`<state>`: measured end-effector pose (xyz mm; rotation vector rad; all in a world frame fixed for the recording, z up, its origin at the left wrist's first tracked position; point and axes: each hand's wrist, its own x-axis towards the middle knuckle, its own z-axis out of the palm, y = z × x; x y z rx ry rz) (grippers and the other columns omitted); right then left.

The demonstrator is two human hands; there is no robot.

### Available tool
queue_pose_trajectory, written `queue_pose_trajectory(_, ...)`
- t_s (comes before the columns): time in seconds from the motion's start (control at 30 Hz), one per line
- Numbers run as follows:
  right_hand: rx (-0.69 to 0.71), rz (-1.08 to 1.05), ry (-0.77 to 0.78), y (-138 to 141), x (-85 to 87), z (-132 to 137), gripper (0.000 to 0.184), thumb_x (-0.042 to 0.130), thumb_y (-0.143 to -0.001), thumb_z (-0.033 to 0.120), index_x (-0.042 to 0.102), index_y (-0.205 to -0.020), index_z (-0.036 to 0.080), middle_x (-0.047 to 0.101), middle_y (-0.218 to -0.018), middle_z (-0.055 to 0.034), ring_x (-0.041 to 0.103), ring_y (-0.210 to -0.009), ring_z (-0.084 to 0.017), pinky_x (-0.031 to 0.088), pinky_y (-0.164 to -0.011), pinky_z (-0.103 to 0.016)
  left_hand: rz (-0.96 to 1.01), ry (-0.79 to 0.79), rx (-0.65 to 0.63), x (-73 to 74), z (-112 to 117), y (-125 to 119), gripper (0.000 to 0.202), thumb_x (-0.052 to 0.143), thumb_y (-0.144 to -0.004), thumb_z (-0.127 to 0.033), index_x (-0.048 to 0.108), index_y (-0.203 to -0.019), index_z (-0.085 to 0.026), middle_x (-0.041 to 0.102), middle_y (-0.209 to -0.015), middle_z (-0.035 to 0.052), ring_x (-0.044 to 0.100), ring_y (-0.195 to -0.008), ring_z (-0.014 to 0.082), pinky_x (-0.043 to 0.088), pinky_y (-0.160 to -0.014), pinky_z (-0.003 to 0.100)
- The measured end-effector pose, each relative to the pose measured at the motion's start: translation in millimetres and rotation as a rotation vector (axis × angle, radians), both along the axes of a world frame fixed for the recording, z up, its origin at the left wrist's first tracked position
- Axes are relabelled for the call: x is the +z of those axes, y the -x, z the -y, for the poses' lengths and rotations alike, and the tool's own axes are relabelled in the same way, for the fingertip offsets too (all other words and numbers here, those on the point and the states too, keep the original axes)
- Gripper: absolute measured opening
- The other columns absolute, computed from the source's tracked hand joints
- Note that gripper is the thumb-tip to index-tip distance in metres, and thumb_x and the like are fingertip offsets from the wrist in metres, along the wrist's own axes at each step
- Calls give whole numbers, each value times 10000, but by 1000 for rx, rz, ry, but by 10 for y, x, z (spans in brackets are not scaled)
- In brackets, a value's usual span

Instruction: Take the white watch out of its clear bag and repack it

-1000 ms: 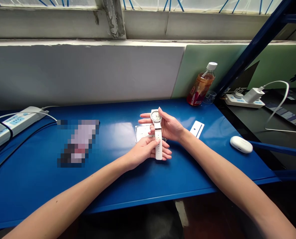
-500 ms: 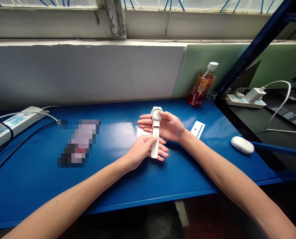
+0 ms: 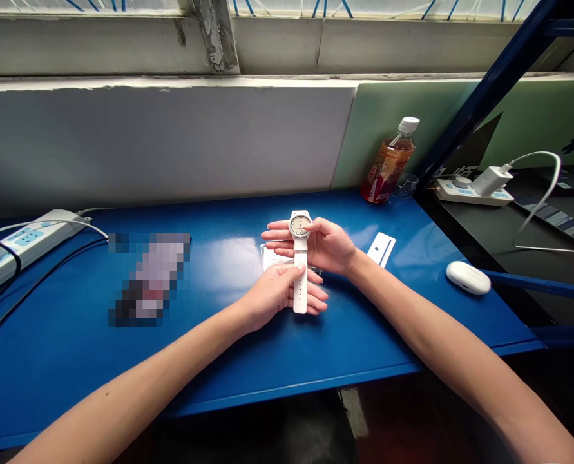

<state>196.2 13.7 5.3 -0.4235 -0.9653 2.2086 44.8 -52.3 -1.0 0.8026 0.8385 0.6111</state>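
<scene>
Fingers point(image 3: 318, 296) of the left hand point(image 3: 273, 291) stretch out beneath the strap of a white watch point(image 3: 301, 248), with the thumb laid over the top so that the strap is pinched between them. The right hand point(image 3: 332, 245) is turned palm up, its fingers extended behind the watch and its thumb on the dial's edge, gripping that end. The watch is held strap downward, above the middle of a glossy blue table point(image 3: 354, 341) that throws back a pale patch of daylight.

Partly hidden by the hands, a white packet point(image 3: 269, 256) lies on the table; a white card point(image 3: 382, 249) with a slot is just beside the right wrist. A rounded white case point(image 3: 468, 278) sits near the right edge. Towards the left is an object point(image 3: 154, 274) blurred into blocks, then a power strip point(image 3: 35, 237) with white and black cables. At the back, a bottle point(image 3: 390, 169) of reddish drink stands next to a clear cup point(image 3: 406, 187).

Behind runs a grey wall point(image 3: 171, 142) meeting a green panel point(image 3: 359, 142), under a ledge, a peeling pillar point(image 3: 215, 35) and bright windows point(image 3: 378, 9). A blue post point(image 3: 489, 87) slants up at right, before a dark neighbouring table point(image 3: 489, 235) bearing another power strip with a plugged-in white charger point(image 3: 491, 181).
</scene>
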Motion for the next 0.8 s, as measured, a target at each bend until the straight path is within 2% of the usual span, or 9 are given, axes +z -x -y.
queue_pose_trajectory(0.17,8,-15,22,-12,26,7,489,384,-829,260,625,-1192,40,709,-1222,-180,668,-1126,-268,435,-1087,-430,-3,-3,21,9,-3,5,310,470,-988,-279,674,-909,-59,747,-797,166,727,-616,211,608,-611,334)
queue_pose_trajectory(0.37,55,-20,36,-35,53,9,518,358,-859,298,600,-1229,27,695,-1241,-193,658,-1139,-278,415,-1095,-460,33,-36,22,-5,-17,20,291,511,-995,-297,665,-933,-58,749,-826,170,734,-660,210,611,-618,317)
queue_pose_trajectory(0.8,82,-16,68,-32,64,14,546,302,-935,384,606,-1223,34,691,-1238,-204,654,-1141,-279,415,-1084,-451,8,6,-6,-27,-44,33,288,589,-946,-346,672,-931,-70,750,-847,184,750,-705,256,610,-627,354)
